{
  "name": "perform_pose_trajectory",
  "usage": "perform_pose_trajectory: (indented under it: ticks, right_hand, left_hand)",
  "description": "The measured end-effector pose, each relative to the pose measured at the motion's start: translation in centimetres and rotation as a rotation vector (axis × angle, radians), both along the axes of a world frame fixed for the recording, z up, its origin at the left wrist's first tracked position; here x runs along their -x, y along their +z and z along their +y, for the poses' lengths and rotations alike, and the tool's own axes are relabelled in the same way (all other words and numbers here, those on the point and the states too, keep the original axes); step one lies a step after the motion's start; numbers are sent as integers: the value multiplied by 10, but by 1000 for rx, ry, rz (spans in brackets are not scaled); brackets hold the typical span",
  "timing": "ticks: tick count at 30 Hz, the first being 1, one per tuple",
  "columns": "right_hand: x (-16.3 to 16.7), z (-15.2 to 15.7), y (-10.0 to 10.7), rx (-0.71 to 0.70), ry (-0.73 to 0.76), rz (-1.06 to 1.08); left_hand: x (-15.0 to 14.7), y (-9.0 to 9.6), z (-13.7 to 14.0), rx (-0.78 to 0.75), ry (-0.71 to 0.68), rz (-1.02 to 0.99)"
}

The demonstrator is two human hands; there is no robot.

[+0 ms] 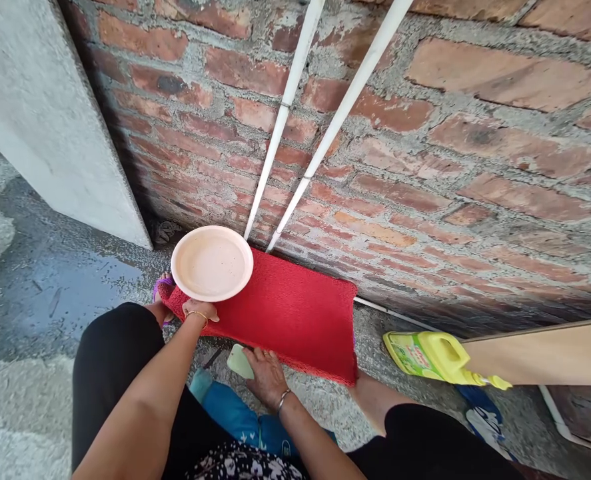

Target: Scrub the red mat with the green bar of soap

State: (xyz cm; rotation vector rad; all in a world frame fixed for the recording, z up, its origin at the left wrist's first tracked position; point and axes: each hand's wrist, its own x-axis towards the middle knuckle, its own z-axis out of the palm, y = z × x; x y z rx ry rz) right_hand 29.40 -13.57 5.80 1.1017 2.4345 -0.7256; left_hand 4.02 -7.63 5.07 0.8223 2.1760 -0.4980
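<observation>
A pale pink basin sits over the left end of a red, shaggy mat, with a little clear liquid and specks inside it. My left hand, palm down, touches the mat's near edge just beneath the basin's rim. Its thumb shows, but its fingers are hidden by the basin, so whether it grips cannot be told. My right hand is at the mat's near long edge, its thumb and fingers closed on a pale green bar of soap.
A brick wall with two white pipes rises behind the mat. To the left stands a grey slab beside wet concrete. A yellow detergent jug lies to the right by a tan board. My knees flank the mat.
</observation>
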Motion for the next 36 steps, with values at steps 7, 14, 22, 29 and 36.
perform_pose_trajectory:
  ticks: [7, 14, 22, 29, 36]
  right_hand:
    - [7, 5, -17, -128, 171, -58]
    - [-32, 11, -12, -150, 46, -255]
    - [-85, 27, 0, -97, -156, -463]
    - [-87, 46, 33, 144, -403, -266]
    - [-63, 46, 36, 312, -429, -24]
  left_hand:
    - [2, -9, 1, 10, -11, 15]
    - [2, -13, 2, 17, 24, 20]
    - [1, -11, 1, -6, 29, 32]
    - [2, -11, -2, -51, 28, 24]
    - [1, -12, -2, -64, 45, 40]
